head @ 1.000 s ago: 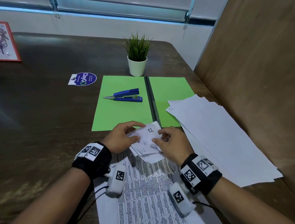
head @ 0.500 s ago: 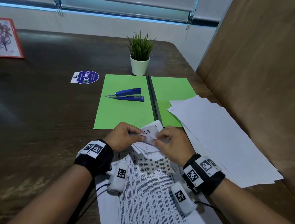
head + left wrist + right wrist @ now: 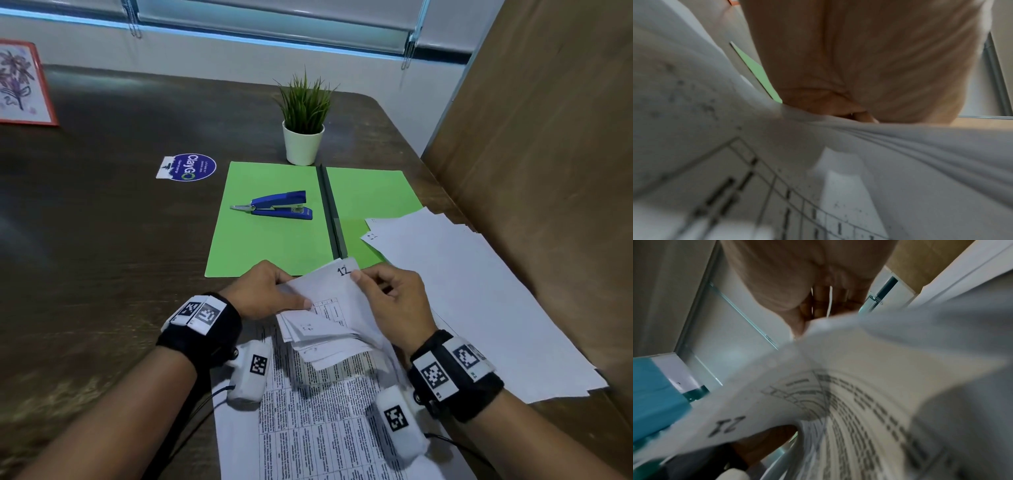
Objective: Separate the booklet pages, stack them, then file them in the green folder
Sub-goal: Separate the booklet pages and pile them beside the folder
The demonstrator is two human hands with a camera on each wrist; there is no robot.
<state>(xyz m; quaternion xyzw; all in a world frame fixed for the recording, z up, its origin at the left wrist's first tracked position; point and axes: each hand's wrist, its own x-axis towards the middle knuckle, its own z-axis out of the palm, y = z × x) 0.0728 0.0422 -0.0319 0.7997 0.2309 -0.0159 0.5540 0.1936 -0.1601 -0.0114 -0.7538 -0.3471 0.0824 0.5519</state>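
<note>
I have the booklet (image 3: 325, 308) lifted at its far corner just in front of me, its near end resting on the printed sheet (image 3: 318, 428) on the table (image 3: 102, 257). My left hand (image 3: 263, 291) pinches the folded-back corners, thumb on top; my right hand (image 3: 394, 301) pinches the top page (image 3: 342, 274), the one marked 12, fingers curled around its edge. The wrist views are blurred, but both show paper bunched against the fingers. The green folder (image 3: 274, 246) lies open just beyond, with a blue stapler (image 3: 277, 205) on its left flap. The separated pages (image 3: 479, 308) lie to my right, overlapping the folder's right flap

My worries from here: whether the corner is bound I cannot see, and if it is, a sideways pull on page 12 could tear it. Pinching 2 sheets together would spoil the order. The loose stack looks fanned and near the table edge, so a careless drop could push sheets off. The stapler must leave the folder before filing
</note>
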